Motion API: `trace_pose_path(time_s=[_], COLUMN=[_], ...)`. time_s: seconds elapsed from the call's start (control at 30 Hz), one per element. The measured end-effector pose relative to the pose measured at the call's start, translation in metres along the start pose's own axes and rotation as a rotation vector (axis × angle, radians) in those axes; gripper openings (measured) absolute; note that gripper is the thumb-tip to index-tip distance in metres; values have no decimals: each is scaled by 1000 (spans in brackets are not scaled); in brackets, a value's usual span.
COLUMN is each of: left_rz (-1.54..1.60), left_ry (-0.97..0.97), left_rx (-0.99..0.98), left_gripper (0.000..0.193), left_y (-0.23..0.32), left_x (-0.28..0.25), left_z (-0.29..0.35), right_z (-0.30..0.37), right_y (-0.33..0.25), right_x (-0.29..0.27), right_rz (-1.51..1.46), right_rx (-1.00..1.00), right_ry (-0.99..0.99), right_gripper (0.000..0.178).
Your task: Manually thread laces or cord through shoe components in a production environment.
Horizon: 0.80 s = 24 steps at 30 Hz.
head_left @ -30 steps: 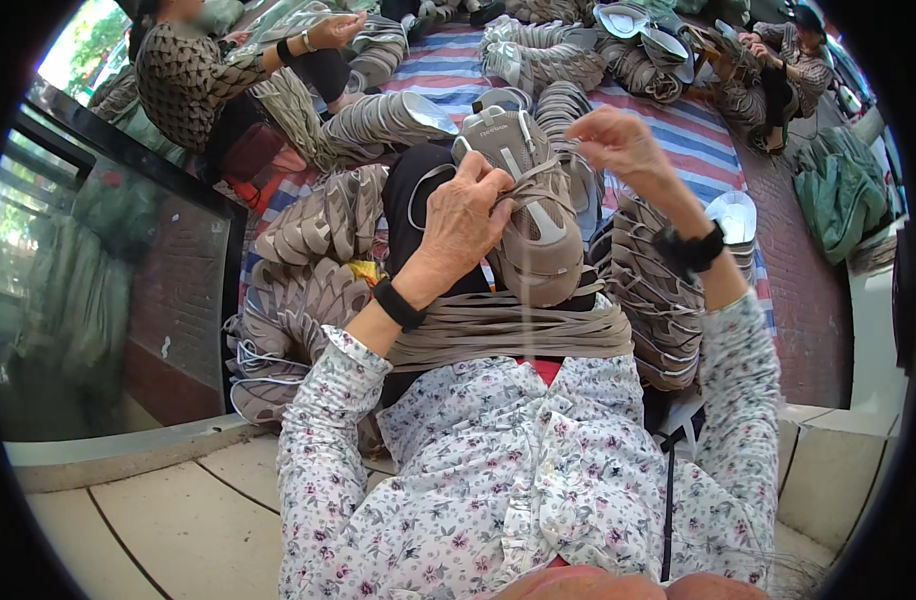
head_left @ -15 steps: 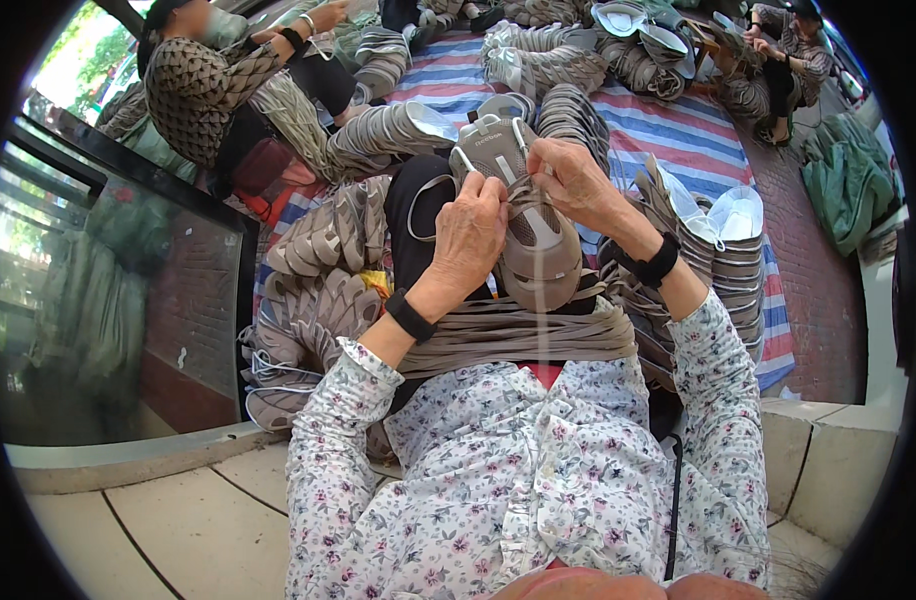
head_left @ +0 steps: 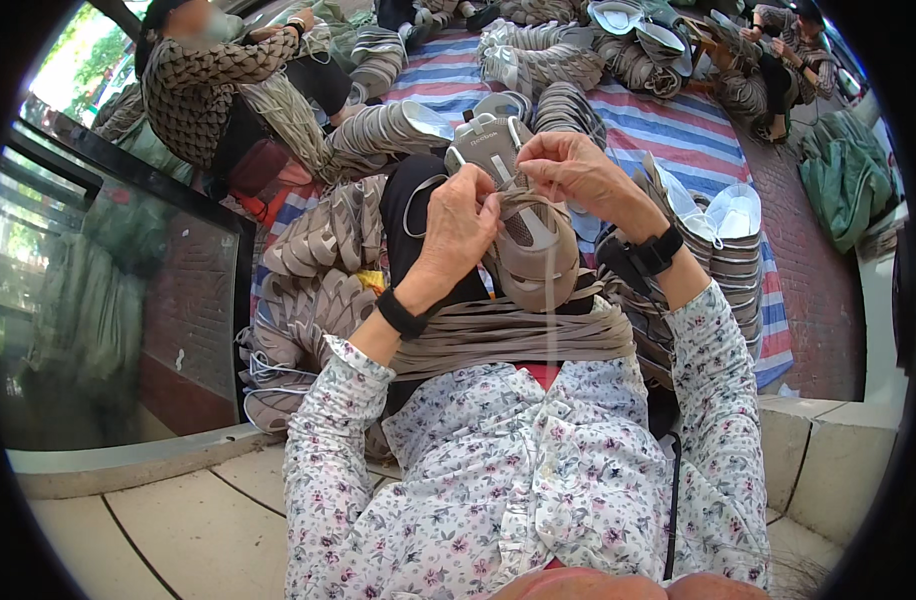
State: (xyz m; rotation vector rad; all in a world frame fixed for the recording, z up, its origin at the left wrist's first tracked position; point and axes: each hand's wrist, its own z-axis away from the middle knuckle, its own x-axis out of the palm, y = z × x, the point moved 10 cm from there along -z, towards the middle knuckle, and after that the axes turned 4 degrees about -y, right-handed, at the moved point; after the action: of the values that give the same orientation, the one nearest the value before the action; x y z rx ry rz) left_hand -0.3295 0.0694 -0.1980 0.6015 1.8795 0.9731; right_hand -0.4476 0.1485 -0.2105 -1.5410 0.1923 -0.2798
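A taupe shoe upper (head_left: 534, 268) rests on my lap, toe toward me and tongue pointing away. My left hand (head_left: 458, 222) is closed at the left edge of its lacing, pinching the beige shoelace (head_left: 516, 198). My right hand (head_left: 585, 178) pinches the lace just above the eyelets on the right side, thumb and forefinger together. A loop of lace hangs left of my left hand. Across my lap lies a thick bundle of beige laces (head_left: 523, 335).
Stacked shoe uppers (head_left: 323, 235) lie at my left, and more stacks (head_left: 733, 255) stand at my right on a striped sheet (head_left: 668, 135). A glass door (head_left: 108, 300) is at far left. Two people sit working farther off. A green sack (head_left: 846, 180) lies at right.
My right hand has lifted slightly and turned, still pinching the lace. My left hand has shifted a little left and down, its fingers more curled.
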Motion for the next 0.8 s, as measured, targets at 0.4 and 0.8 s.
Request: trace_pose_path(time_s=[0.4, 0.8], left_rz=[6, 12], left_ry=[-159, -333], left_rx=[-67, 96], left_gripper=[17, 9], left_y=[-18, -19], left_x=[-5, 6], left_z=[-6, -13], right_z=[-9, 146], right_y=[-4, -208], right_x=[-96, -533], right_rz=[-326, 184], right_rx=[-121, -555], right_ry=[228, 854], right_gripper=[22, 20])
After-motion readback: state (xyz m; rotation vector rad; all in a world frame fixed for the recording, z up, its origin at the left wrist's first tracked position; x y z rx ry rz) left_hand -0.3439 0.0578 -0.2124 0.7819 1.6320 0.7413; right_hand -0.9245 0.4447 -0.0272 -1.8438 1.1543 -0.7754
